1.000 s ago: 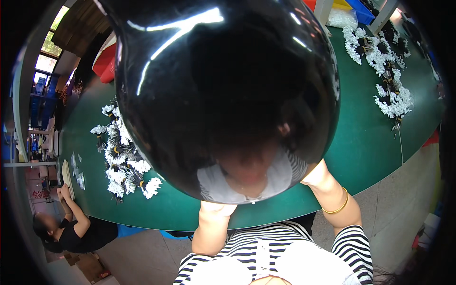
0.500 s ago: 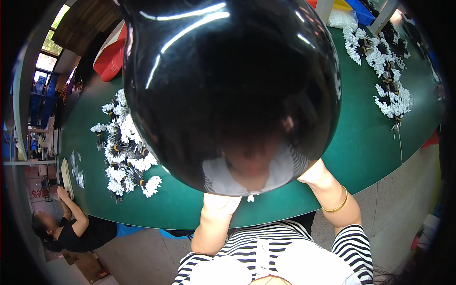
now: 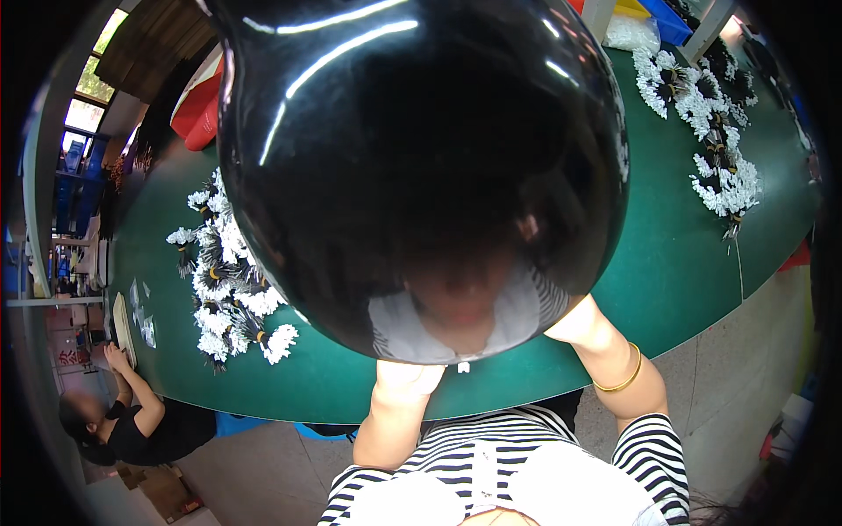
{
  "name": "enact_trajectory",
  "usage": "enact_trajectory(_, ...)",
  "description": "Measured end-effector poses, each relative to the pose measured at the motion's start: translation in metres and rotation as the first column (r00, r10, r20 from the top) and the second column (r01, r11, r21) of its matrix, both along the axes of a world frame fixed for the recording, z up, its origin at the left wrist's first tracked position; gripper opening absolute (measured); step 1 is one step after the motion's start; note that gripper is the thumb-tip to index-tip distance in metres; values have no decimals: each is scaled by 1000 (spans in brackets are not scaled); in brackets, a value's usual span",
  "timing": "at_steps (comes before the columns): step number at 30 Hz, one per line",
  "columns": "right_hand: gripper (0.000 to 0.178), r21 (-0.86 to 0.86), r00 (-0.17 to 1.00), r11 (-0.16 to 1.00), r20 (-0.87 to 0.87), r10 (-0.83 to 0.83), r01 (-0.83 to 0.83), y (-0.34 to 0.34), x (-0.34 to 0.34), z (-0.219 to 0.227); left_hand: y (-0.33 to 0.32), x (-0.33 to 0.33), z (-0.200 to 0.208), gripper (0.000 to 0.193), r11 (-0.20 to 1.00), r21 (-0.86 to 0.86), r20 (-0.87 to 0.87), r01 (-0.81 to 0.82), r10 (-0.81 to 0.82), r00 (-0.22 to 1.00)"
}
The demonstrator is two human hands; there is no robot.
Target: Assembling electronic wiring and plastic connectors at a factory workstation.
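A large, glossy black rounded object point(image 3: 421, 175) fills the middle of the view and covers most of both hands; its kind is unclear. Below its lower edge, the wrist and heel of my left hand point(image 3: 408, 377) show. My right hand point(image 3: 574, 323) reaches under its lower right side, with a gold bangle point(image 3: 621, 368) on that wrist. The fingers of both hands are hidden, and so is anything they may hold. A tiny white piece point(image 3: 464, 367) peeks out under the black edge between the hands. Nearest my left hand lie bundles of black wires with white connector ends point(image 3: 215, 320).
More wire bundles with white ends point(image 3: 728, 193) lie on the right of the green table point(image 3: 675, 263). Toward the back stand a red container point(image 3: 200, 118), a yellow bin point(image 3: 633, 9) and a blue bin point(image 3: 671, 26). A co-worker point(image 3: 132, 421) sits at the far left.
The black object has shifted slightly left and down in the view. Both wrists stay in nearly the same place.
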State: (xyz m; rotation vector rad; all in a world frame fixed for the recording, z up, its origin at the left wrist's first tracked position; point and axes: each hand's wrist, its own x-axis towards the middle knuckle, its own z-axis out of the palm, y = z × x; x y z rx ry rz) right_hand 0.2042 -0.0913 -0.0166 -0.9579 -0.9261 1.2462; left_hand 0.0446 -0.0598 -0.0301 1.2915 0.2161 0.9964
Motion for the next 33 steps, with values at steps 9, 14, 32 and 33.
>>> enact_trajectory(9,15,83,953,975,210,-220,207,-3,5,17,-1,13,18,20,988,-107,23,-114,117,993)
enact_trajectory(14,15,251,884,945,363,-294,211,-7,7,7,9,7,26,10,563,-827,-27,-6,-29,999)
enact_trajectory(32,13,343,597,937,737,-316,72,-6,-1,11,-9,18,11,18,804,-394,-89,-446,449,889)
enact_trajectory(33,13,328,578,943,762,-292,44,-6,0,12,-8,17,12,18,716,-519,-99,-466,491,865)
